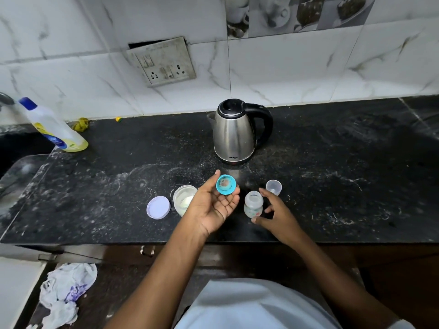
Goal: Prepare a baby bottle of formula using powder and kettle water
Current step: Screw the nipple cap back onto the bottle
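My left hand (213, 205) is palm up and holds the teal nipple ring (226, 184) at its fingertips, above the counter. The small clear baby bottle (253, 204) stands open on the black counter just right of that hand. My right hand (276, 213) hovers around the bottle with spread fingers, thumb near its base, not clearly gripping it. A clear bottle cap (274, 187) sits behind the right hand. The open powder jar (184, 201) with white powder stands left of my left hand, its pale lid (158, 207) beside it. The steel kettle (234, 132) stands behind, lid down.
A dish-soap bottle (53, 127) stands at the back left beside the sink (14, 172). A wall socket plate (164, 62) is on the tiled wall. Crumpled cloth (66, 290) lies on the floor at lower left. The counter edge (118, 242) runs across in front of me.
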`<state>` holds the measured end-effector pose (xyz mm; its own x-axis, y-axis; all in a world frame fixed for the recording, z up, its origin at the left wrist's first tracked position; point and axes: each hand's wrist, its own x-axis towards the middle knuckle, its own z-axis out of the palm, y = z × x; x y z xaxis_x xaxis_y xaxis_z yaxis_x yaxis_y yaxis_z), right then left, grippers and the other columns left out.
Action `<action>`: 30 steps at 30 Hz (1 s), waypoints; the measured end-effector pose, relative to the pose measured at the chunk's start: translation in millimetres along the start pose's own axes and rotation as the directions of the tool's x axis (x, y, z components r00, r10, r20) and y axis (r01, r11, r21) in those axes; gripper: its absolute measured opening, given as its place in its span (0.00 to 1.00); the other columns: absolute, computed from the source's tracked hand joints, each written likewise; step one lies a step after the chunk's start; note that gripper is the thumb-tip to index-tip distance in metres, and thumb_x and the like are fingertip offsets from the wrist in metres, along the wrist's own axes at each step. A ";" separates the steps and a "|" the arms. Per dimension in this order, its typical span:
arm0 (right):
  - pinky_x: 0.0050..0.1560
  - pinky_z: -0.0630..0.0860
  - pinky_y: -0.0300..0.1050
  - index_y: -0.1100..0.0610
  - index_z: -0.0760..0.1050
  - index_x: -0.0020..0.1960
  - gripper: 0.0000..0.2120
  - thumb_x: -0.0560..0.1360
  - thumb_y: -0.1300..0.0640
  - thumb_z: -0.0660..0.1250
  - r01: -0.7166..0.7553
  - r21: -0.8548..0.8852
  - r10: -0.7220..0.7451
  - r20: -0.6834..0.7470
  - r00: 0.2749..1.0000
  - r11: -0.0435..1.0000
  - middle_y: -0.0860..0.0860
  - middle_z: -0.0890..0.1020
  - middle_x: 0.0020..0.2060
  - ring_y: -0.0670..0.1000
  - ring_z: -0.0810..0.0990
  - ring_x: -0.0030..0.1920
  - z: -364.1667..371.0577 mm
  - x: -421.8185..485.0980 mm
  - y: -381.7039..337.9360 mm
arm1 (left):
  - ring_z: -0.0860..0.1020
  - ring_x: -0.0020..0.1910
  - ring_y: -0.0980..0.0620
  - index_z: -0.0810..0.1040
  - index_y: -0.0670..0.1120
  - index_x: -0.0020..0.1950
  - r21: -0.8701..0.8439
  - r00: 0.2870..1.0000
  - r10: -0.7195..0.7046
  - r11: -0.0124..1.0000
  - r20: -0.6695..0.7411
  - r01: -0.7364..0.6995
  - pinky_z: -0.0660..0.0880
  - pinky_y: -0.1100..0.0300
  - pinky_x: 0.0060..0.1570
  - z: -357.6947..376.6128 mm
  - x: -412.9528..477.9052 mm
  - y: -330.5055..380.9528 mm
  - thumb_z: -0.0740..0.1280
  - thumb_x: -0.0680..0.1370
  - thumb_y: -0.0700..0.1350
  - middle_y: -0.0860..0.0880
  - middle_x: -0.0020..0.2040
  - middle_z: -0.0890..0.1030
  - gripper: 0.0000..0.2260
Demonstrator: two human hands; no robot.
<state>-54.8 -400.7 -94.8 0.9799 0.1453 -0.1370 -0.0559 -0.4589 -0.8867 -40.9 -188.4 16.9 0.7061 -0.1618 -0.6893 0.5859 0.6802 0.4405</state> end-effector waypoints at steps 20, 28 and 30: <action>0.54 0.82 0.58 0.40 0.75 0.65 0.23 0.72 0.45 0.77 0.382 0.122 -0.345 -0.242 0.907 0.916 0.39 0.81 0.56 0.52 0.82 0.56 -5.2 -8.9 -73.1 | 0.85 0.57 0.56 0.83 0.41 0.59 0.332 0.700 0.614 0.616 0.365 -0.714 0.80 0.63 0.56 25.4 -19.5 2.2 0.74 0.75 0.35 0.51 0.57 0.88 0.12; 0.48 0.82 0.59 0.47 0.77 0.65 0.23 0.73 0.45 0.77 0.404 0.117 -0.355 -0.304 0.884 0.907 0.44 0.84 0.54 0.52 0.84 0.52 -9.1 -13.6 -83.8 | 0.86 0.58 0.53 0.85 0.45 0.59 0.445 0.656 0.632 0.488 0.413 -0.751 0.81 0.60 0.55 32.8 -26.5 0.2 0.76 0.75 0.33 0.50 0.59 0.88 0.14; 0.48 0.82 0.58 0.50 0.78 0.66 0.24 0.73 0.45 0.77 0.402 0.100 -0.355 -0.312 0.881 0.910 0.44 0.84 0.54 0.51 0.84 0.52 -9.5 -15.1 -86.1 | 0.86 0.57 0.53 0.85 0.45 0.58 0.452 0.658 0.637 0.487 0.401 -0.747 0.82 0.60 0.55 34.0 -26.2 -0.5 0.77 0.74 0.35 0.51 0.60 0.88 0.14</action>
<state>-63.0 -371.8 -12.2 0.9433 0.0178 0.3315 0.3237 -0.2716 -0.9064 -46.3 -208.7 54.3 0.9975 0.0403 0.0578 -0.0625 0.1289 0.9897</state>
